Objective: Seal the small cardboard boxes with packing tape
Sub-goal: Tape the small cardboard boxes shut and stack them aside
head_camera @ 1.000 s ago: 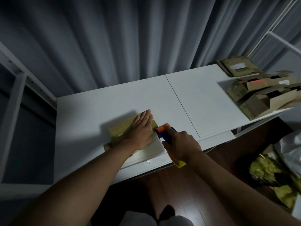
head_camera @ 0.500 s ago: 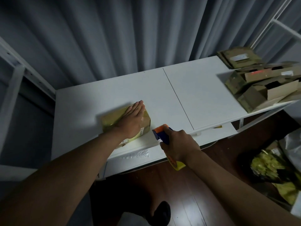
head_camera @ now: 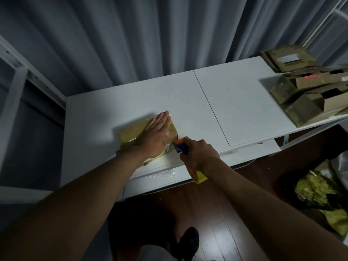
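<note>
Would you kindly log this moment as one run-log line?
left hand: flat on small box | right hand: grips tape dispenser at box's right end | unsealed boxes: piled far right

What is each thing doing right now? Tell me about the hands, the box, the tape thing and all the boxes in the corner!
Left hand: flat, fingers straight, pressing down on the small box.
Small box: lying closed on the white table, shiny tape across its top.
Right hand: fingers curled round the tape dispenser.
Tape dispenser: held at the box's near corner.
Pile of boxes: heaped at the table's right end, several open.
</note>
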